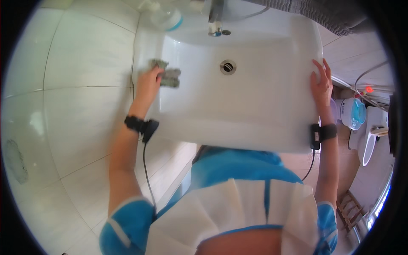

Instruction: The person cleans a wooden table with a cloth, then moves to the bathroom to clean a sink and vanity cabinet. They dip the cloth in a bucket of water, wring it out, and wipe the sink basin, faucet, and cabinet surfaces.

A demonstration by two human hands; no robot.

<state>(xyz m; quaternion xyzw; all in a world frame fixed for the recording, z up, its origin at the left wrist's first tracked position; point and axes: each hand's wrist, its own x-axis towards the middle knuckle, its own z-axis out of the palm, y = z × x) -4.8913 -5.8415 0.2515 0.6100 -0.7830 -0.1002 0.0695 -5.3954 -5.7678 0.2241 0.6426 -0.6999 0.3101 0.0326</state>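
A crumpled grey-green cloth (171, 78) lies against the left inner side of the white washbasin (259, 89). My left hand (147, 86) grips it by its near edge, at the basin's left rim. Over on the right, my right hand (321, 83) rests on the basin's outer edge with its fingers stretched out and apart, holding nothing. The round metal drain (228, 67) sits in the basin's middle, below the chrome faucet (215, 21).
A clear bottle with blue at its base (167, 18) stands at the back left corner. Grey fabric (316, 12) hangs over the back right. White tiles (80, 106) flank the left side. A white bucket (352, 114) and a toilet (368, 142) are at the right.
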